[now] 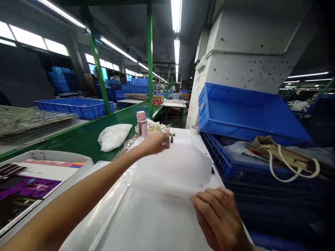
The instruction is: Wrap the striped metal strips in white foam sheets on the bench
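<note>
A thin white sheet [172, 167], bowed and blurred, lies over the white work surface in front of me. My left hand [155, 143] reaches across to the sheet's far side, its fingers closed at the far edge; the fingertips are slightly smeared. Close to me on the right, my right hand [220, 212] has its thumb and fingers pinched together at the sheet's near edge. Beneath, a flat white stack or board [157, 223] fills the nearer part of the table. Clear plastic film [110, 205] runs along its left side.
A pink bottle [141, 123] and small bits with wires [158, 128] stand beyond my left hand. At left are a white plastic bag [115, 137] and an open box of printed pieces [47, 174]. Blue crates [251, 111] and a tote bag [282, 157] border the right.
</note>
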A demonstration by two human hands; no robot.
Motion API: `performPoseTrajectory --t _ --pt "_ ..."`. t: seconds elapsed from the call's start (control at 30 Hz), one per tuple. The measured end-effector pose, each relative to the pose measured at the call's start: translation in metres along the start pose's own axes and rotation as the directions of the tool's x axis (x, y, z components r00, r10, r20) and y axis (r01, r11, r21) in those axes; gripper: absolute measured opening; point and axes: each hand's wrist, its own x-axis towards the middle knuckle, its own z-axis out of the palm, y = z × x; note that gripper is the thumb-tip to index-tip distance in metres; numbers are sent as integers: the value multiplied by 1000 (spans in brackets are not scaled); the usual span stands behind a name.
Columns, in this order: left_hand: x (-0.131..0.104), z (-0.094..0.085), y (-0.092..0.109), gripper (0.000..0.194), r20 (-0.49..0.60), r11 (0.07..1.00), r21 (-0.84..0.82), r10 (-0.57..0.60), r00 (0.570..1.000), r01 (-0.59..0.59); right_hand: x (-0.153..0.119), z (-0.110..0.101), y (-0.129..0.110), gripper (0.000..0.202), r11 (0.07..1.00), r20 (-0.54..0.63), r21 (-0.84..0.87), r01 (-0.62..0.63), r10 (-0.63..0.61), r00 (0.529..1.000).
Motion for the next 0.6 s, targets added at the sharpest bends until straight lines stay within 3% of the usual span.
performPoseTrajectory --t 0.1,0.23,0.4,0.6 --pt "67 7 -28 19 -6 998 39 -42 999 42 -1 27 23 23 989 57 105 -104 99 993" --pt "131 39 -51 25 42 992 82 -101 994 97 -12 72 70 26 963 186 41 -266 254 949" --pt "177 86 -66 28 75 987 103 -131 988 123 -30 113 113 25 939 310 -31 -342 334 890" --pt "214 138 -83 28 42 980 111 -170 984 165 -39 135 123 26 955 223 -45 -293 296 929"
